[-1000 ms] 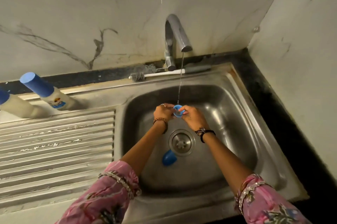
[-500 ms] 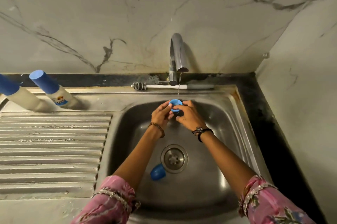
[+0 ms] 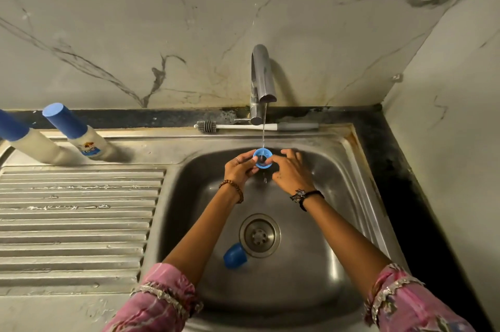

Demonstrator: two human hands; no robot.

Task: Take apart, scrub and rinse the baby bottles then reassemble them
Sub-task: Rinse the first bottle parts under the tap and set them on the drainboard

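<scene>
While seemingly pinched: ring mid-basin.

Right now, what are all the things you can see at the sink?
blue ring: 1, blue, held under the water stream over the basin
blue cap: 1, blue, lying in the basin left of the drain
baby bottles: 2, cream with blue caps, on the sink's back ledge, far left
bottle brush: 1, white and grey, lying behind the basin
tap: 1, silver, running
sink: 1, steel, with ribbed drainboard
left hand: pinches the ring
right hand: touches the ring
</scene>
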